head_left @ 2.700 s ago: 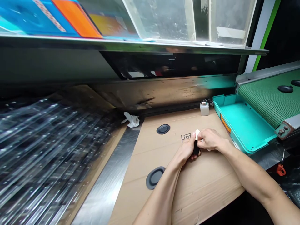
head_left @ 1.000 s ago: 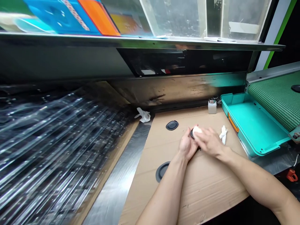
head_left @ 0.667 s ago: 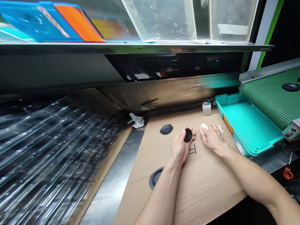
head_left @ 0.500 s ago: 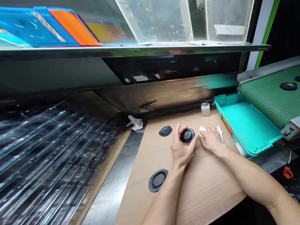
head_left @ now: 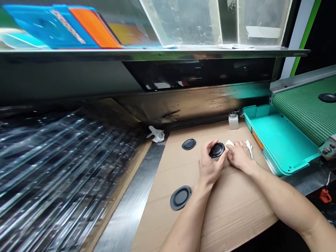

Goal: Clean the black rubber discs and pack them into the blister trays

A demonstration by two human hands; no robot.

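Note:
My left hand (head_left: pixel 212 164) grips a round black part (head_left: pixel 217 150) by its rim, between thumb and fingers, above the cardboard sheet (head_left: pixel 231 199). Close beside it, my right hand (head_left: pixel 238 154) has its fingers closed on a white cloth (head_left: pixel 230 143), near the part's right edge. Another white bit of cloth (head_left: pixel 249 148) shows just past the right hand. Two more black parts lie on the cardboard: a smaller-looking one (head_left: pixel 189 144) to the upper left and one (head_left: pixel 180 198) beside my left forearm.
A white bottle (head_left: pixel 233 121) stands at the cardboard's back edge. Right of it are a teal tray (head_left: pixel 286 140) and a green conveyor (head_left: pixel 301 103) bearing a black part (head_left: pixel 327 97). Clear plastic-covered stacks (head_left: pixel 65 175) fill the left. A metal shelf (head_left: pixel 157 55) crosses above. Crumpled tissue (head_left: pixel 156 134) lies back left.
The view has shifted slightly, moving the scene rightward. The held black part is tilted differently, and my right hand with the cloth is closer to it.

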